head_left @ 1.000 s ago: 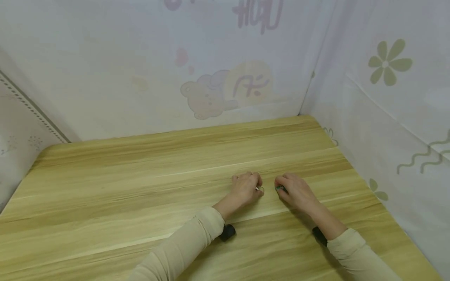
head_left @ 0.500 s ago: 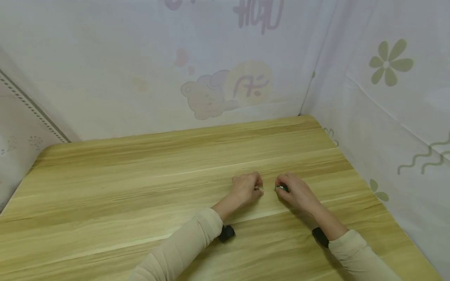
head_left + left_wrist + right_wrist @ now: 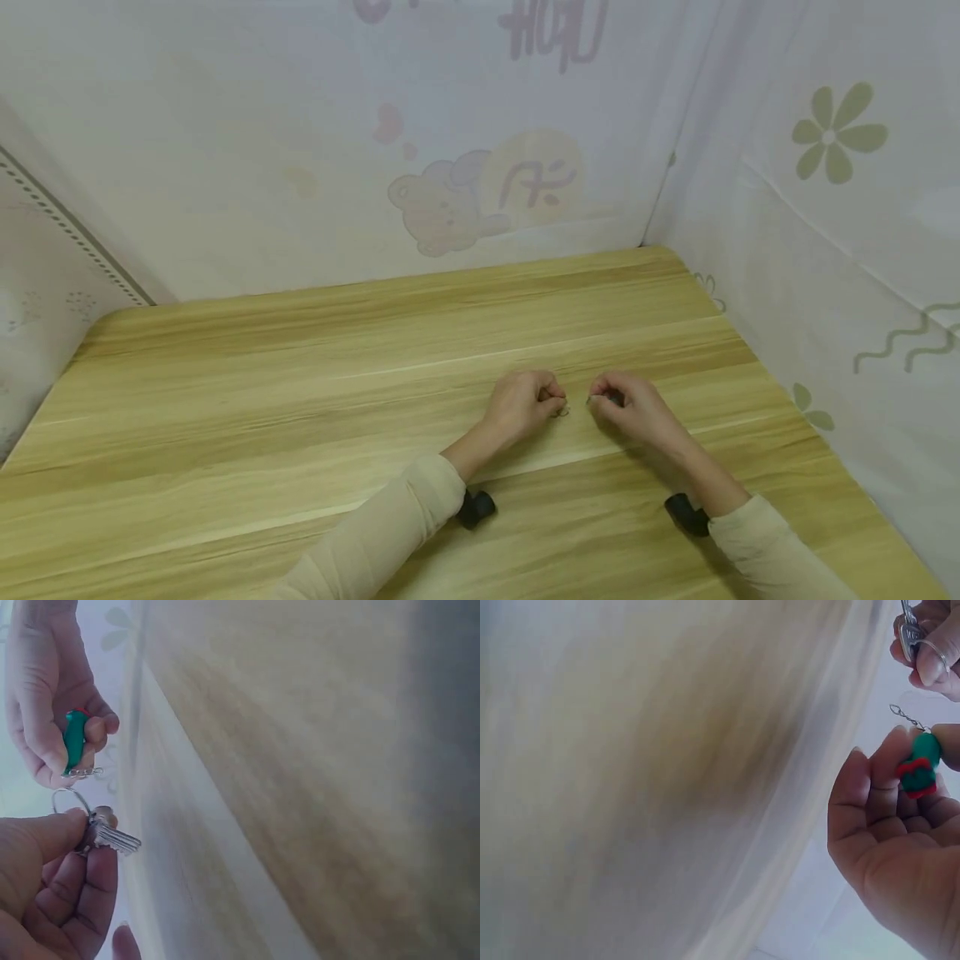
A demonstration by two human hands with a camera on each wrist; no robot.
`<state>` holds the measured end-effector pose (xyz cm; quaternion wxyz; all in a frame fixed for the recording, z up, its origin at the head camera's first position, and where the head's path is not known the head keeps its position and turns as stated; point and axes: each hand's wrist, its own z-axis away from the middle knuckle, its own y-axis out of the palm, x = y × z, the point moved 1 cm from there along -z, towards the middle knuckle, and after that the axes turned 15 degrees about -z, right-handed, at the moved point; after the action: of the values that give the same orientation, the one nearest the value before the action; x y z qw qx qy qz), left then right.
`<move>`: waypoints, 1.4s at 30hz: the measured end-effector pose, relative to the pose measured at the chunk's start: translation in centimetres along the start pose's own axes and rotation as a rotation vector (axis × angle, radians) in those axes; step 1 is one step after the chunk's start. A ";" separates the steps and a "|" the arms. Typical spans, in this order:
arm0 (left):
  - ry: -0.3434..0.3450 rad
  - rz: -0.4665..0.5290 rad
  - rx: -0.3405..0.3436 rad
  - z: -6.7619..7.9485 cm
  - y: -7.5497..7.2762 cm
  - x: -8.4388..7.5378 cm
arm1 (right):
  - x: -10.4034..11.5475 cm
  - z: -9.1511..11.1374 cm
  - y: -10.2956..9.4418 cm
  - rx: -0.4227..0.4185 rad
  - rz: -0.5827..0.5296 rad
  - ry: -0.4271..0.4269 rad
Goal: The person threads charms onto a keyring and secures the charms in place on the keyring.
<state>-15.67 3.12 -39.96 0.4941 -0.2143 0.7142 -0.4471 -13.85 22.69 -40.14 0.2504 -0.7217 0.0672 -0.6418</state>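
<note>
In the head view my left hand (image 3: 519,406) and right hand (image 3: 637,408) face each other over the table, a small gap between them. My left thumb and fingers pinch a bunch of silver keys (image 3: 118,839) on a metal key ring (image 3: 69,789); the ring loop sticks up past the thumb. Between its thumb and fingers, the right hand holds a small green and red keychain charm (image 3: 919,772). A short silver chain (image 3: 906,716) runs from the charm's end toward the key ring, apart from it in the left wrist view.
The wood-grain table (image 3: 262,400) spreads out under both hands. A printed cloth wall (image 3: 300,167) stands along its back, with another cloth panel (image 3: 847,250) at the right. Black wrist devices (image 3: 477,508) sit below each cuff.
My left hand has tilted, and the key ring now shows lower, beneath its thumb tip. The right fingers have shifted slightly, hiding the green charm in the head view.
</note>
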 end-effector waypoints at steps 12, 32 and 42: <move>0.075 -0.014 -0.134 0.8 -0.3 -0.9 | 0.8 0.4 0.9 0.068 -0.232 0.076; 0.194 -0.171 -0.318 1.1 -0.1 -1.6 | 2.0 1.3 1.6 0.086 -0.423 0.137; 0.275 -0.237 -0.392 1.2 -0.2 -1.7 | 2.1 1.5 2.0 0.044 -0.382 0.070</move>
<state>-13.90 3.72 -39.05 0.2857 -0.3251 0.8175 -0.3799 -11.65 20.47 -39.22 0.1375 -0.6930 -0.0765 -0.7035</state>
